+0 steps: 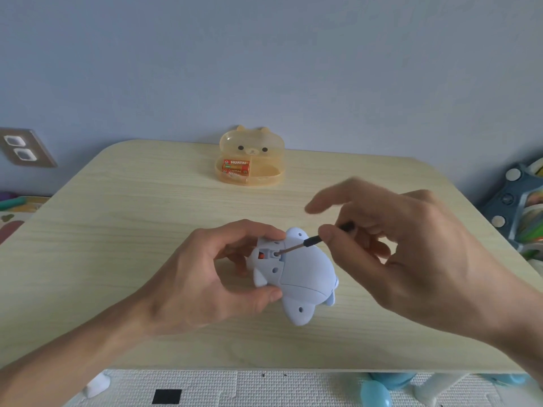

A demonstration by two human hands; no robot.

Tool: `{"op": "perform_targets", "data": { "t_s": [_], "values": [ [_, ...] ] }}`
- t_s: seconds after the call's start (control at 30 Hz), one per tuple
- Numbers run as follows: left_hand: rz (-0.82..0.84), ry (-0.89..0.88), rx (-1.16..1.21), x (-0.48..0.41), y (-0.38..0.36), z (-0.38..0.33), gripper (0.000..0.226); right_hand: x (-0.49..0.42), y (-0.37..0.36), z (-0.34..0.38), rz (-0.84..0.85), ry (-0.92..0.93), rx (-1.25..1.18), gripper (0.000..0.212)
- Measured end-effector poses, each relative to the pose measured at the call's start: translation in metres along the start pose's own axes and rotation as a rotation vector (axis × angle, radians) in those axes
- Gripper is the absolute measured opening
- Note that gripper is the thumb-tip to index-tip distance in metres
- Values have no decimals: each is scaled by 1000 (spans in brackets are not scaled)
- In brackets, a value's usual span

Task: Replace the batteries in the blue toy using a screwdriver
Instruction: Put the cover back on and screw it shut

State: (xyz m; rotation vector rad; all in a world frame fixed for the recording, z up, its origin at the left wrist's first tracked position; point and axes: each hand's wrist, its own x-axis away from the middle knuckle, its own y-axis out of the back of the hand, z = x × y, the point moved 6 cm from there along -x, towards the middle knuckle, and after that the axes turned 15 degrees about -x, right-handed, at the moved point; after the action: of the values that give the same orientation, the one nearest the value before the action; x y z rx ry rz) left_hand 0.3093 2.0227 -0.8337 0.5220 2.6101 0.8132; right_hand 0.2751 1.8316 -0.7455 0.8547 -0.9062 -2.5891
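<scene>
Right hand works screwdriver into blue toy (left hand steadying).

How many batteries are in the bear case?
2: one battery at the back of the bear case's left compartment, another just in front. More may be hidden.

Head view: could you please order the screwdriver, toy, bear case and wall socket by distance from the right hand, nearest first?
1. Screwdriver, in the right hand.
2. Toy, just left.
3. Bear case, farther back.
4. Wall socket, far left.
</scene>
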Motion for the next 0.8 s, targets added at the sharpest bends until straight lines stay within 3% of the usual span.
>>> {"op": "perform_targets", "data": {
  "t_s": [0.13,0.3,0.57,0.7,0.8],
  "values": [
    [2,1,0,0,0,1,55,0,1,-3,-10,-56,-111,10],
    [-1,0,1,0,0,0,54,0,4,-1,-129,-19,-12,34],
    [-8,3,-25,-1,1,0,56,3,4,-1,-97,-46,-133,4],
    [-10,0,-20,0,1,-1,54,7,8,3,-19,-26,3,17],
    [-6,5,-16,0,0,0,54,7,9,4,-3,-18,42,12]
  ]
}}
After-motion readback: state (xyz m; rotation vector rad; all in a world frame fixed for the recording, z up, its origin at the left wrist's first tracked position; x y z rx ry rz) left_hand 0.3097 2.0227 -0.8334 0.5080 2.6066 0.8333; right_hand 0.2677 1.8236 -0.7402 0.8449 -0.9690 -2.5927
